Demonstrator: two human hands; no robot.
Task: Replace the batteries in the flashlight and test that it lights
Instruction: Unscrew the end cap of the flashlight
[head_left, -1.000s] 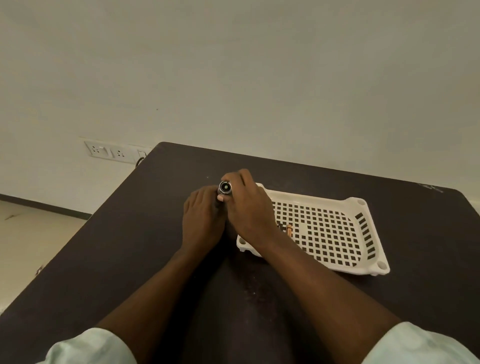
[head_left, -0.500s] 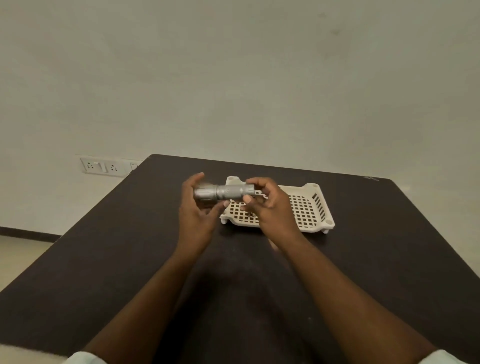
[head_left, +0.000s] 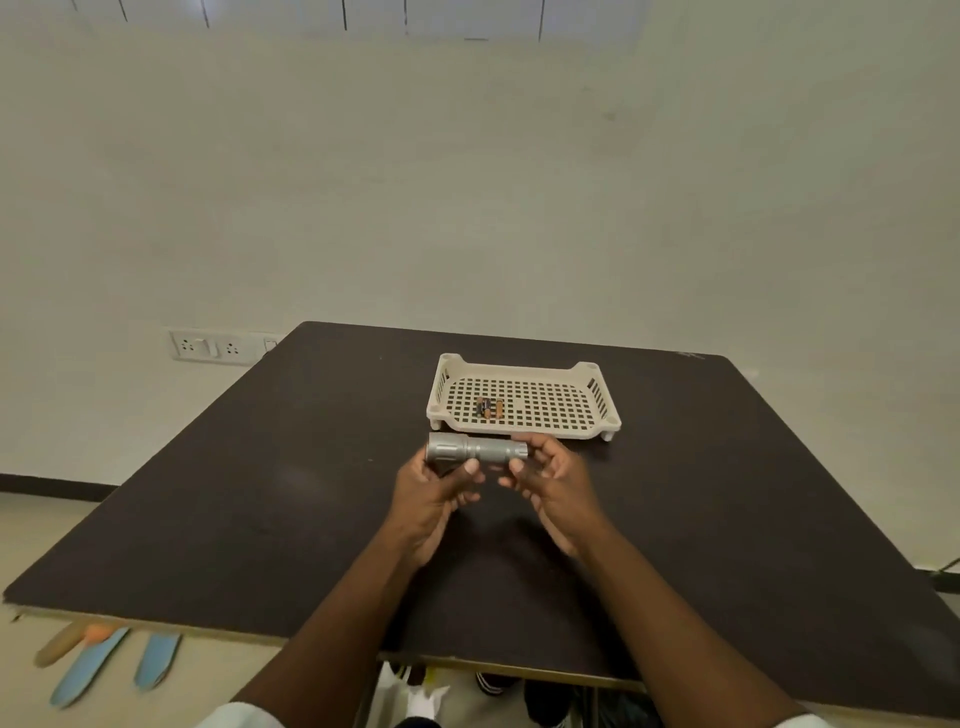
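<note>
A silver flashlight lies level above the dark table, its wide head pointing left. My left hand grips the head end, thumb on top of the barrel. My right hand pinches the tail end with its fingertips. Behind the hands stands a cream perforated tray, and several small batteries lie in its left part.
A wall socket strip sits on the wall left of the table. Light blue and orange slats lie on the floor at the near left. The table's near edge runs just under my forearms.
The flashlight came up from standing on end beside the tray to a level hold, then nearer to me. The view has pulled back, and the batteries in the tray show now.
</note>
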